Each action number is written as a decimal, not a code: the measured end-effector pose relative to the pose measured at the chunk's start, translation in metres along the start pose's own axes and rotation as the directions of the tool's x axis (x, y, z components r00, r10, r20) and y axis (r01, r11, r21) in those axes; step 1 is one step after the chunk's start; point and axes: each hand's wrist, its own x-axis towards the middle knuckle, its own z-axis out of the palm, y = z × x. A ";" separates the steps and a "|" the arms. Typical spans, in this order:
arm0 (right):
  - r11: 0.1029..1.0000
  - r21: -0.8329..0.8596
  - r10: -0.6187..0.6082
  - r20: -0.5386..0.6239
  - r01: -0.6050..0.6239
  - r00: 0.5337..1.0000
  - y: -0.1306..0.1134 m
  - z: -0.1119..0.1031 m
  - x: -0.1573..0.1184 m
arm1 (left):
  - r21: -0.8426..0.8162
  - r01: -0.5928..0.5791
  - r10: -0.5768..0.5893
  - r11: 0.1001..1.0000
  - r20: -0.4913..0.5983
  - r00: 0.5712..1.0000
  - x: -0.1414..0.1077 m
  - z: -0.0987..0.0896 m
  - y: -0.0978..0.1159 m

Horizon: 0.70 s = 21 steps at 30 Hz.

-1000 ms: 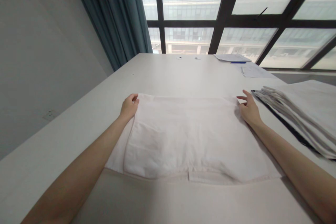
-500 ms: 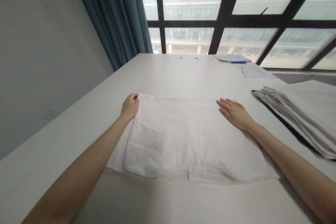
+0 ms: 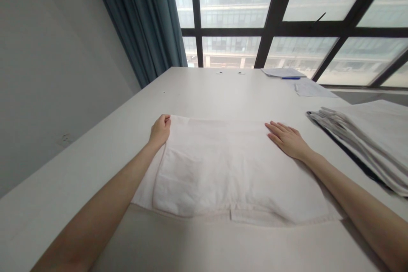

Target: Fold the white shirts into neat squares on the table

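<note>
Two hands lay on a folded white cloth [image 3: 232, 170] spread flat on the table [image 3: 204, 93]. Left hand [image 3: 160, 129] was curled shut, pinching the cloth's far left corner. Right hand [image 3: 287, 139] rested palm-down, fingers spread flat, on the far right part. Stacked linens [image 3: 363, 136] sat farther right.

L hand [image 3: 160, 129] gripping white cloth [image 3: 229, 170] corner, R hand [image 3: 287, 139] flat on it

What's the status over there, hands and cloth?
Left hand curled shut on cloth far left corner. Right hand open, flat on far right part. Cloth folded flat on table. Stack lies apart, right.
</note>
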 end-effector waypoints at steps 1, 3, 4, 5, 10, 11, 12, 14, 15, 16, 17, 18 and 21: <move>1.000 -0.001 -0.004 -0.006 0.004 1.000 0.000 0.000 0.000 | 0.005 0.002 -0.002 1.000 -0.006 1.000 0.000 -0.001 0.000; 1.000 -0.003 -0.011 -0.015 0.011 1.000 0.001 0.001 0.000 | 0.018 0.004 -0.004 1.000 -0.024 1.000 0.000 -0.002 0.001; 1.000 -0.004 -0.014 -0.018 0.014 1.000 0.001 0.001 0.000 | 0.026 0.006 -0.005 1.000 -0.036 0.999 0.000 -0.003 0.001; 1.000 -0.005 -0.015 -0.022 0.015 1.000 0.001 0.002 0.000 | 0.033 0.008 -0.007 0.999 -0.047 0.999 0.000 -0.004 0.002; 1.000 -0.002 -0.021 -0.030 0.021 0.999 0.002 0.003 0.001 | 0.032 0.033 -0.030 0.999 -0.076 0.997 -0.005 -0.008 0.004; 1.000 -0.002 -0.021 -0.031 0.021 0.999 0.002 0.003 0.001 | 0.027 0.034 -0.032 0.999 -0.079 0.996 -0.005 -0.009 0.005; 1.000 -0.002 -0.022 -0.032 0.022 0.999 0.002 0.002 0.001 | 0.022 0.034 -0.032 0.999 -0.081 0.996 -0.006 -0.010 0.006; 1.000 -0.001 -0.025 -0.034 0.025 0.999 0.002 0.002 0.001 | 0.014 0.029 -0.028 0.999 -0.085 0.996 -0.007 -0.010 0.007; 1.000 -0.001 -0.027 -0.035 0.027 0.999 0.002 0.002 0.001 | 0.011 0.026 -0.025 1.000 -0.085 0.996 -0.008 -0.011 0.007; 1.000 -0.001 -0.029 -0.036 0.029 0.999 0.002 0.002 0.001 | 0.008 0.021 -0.021 1.000 -0.085 0.996 -0.008 -0.011 0.008; 1.000 -0.001 -0.029 -0.035 0.029 0.999 0.002 0.001 0.001 | 0.003 0.012 -0.012 1.000 -0.086 0.996 -0.009 -0.011 0.009; 1.000 -0.001 -0.028 -0.034 0.028 0.999 0.001 0.001 0.001 | -0.002 -0.002 0.002 1.000 -0.089 0.996 -0.010 -0.011 0.009; 1.000 -0.002 -0.022 -0.027 0.022 0.999 0.001 0.001 0.001 | -0.006 -0.051 0.050 0.999 -0.116 0.992 -0.012 -0.011 0.010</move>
